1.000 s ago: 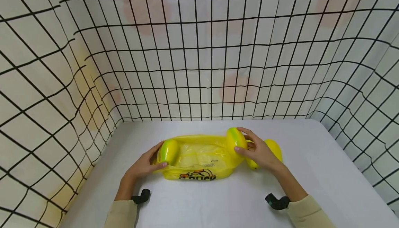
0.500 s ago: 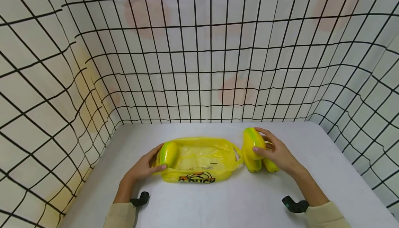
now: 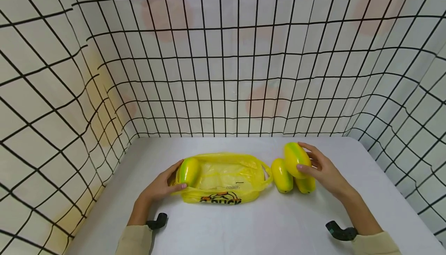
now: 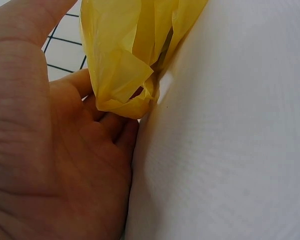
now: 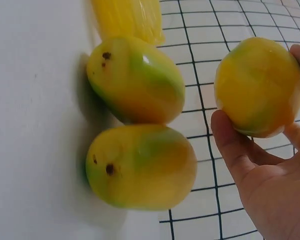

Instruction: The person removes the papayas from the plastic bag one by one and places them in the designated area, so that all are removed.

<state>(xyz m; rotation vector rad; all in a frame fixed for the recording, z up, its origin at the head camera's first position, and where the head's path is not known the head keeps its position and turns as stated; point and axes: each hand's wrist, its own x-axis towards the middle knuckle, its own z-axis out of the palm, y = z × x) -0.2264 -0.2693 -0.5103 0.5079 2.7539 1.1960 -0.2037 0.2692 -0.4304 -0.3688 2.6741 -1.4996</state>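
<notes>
A held mango is gleaming in the right hand, whose fingers are clamping its sides, apart from the lower pair, touching each other on the counter. Spreading that grip evenly should be preventing slips on glossy skin. Leftward, the left hand's fingers are gripping the yellow bag's end around a fourth mango; pressing lightly should be sparing thin plastic.
</notes>
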